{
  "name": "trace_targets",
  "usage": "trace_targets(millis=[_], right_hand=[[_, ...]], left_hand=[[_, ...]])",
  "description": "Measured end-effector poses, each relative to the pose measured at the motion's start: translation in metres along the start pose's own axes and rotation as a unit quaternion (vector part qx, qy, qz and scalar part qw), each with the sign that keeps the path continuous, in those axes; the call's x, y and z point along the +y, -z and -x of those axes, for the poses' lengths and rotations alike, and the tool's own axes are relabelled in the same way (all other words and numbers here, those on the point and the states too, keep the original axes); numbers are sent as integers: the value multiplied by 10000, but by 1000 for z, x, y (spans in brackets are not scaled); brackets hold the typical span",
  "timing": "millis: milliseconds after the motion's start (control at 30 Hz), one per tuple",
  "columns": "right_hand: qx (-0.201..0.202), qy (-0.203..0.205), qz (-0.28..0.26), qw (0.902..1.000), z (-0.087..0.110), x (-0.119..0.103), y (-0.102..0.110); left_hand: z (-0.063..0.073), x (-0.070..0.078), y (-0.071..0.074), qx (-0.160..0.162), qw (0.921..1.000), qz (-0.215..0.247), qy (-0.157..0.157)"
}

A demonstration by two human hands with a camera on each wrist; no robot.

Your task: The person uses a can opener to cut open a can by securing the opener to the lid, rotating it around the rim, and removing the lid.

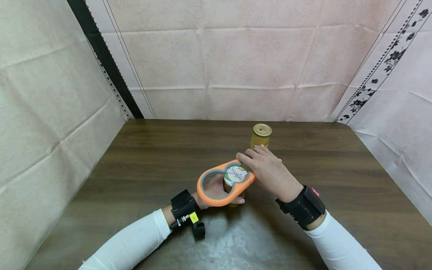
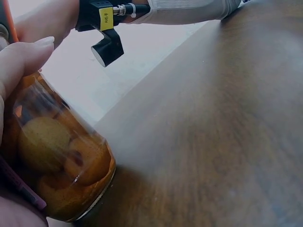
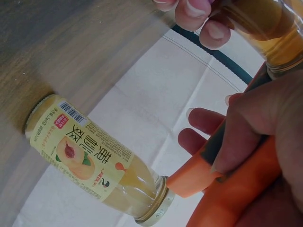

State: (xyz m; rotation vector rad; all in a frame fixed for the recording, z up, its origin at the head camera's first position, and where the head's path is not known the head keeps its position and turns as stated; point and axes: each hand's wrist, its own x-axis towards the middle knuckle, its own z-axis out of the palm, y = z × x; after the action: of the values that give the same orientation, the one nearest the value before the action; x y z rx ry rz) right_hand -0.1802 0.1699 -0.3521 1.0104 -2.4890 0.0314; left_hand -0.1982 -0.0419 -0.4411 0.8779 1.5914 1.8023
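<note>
My left hand (image 1: 215,187) grips a glass jar of fruit pieces (image 2: 61,161) around its side, thumb and fingers on the glass. Its pale printed lid (image 1: 235,174) faces up inside an orange jar opener (image 1: 221,201) with grey lining. The right hand (image 1: 268,170) is curled round the opener's handles at the far right end. In the left wrist view, the jar's base comes down close to the tabletop. The opener's orange handles (image 3: 251,189) fill the right hand's palm in the right wrist view.
A second jar (image 3: 85,151), with a yellow peach label and a gold lid, stands upright behind the right hand. Brown wood-grain tabletop (image 1: 162,161) lies under everything. Pale patterned cloth (image 1: 236,60) hangs at the back and both sides. Black camera bands (image 1: 305,208) circle both wrists.
</note>
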Motion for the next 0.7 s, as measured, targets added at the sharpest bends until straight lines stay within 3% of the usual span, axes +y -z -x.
trace_targets(millis=[267, 367, 600, 667, 700], right_hand=[[-28, 2, -61, 10000, 1, 0, 1], [3, 27, -73, 10000, 1, 0, 1], [5, 11, -102, 9999, 1, 0, 1], [-28, -6, -98, 9999, 1, 0, 1], [-42, -14, -99, 9999, 1, 0, 1]], left_hand=[[0, 3, 0, 143, 9971, -747, -71], [0, 3, 0, 159, 9968, -774, -136], [0, 2, 1, 4, 9998, -206, -24], [0, 1, 2, -12, 9999, 114, 71], [0, 0, 2, -71, 9981, 582, 166]])
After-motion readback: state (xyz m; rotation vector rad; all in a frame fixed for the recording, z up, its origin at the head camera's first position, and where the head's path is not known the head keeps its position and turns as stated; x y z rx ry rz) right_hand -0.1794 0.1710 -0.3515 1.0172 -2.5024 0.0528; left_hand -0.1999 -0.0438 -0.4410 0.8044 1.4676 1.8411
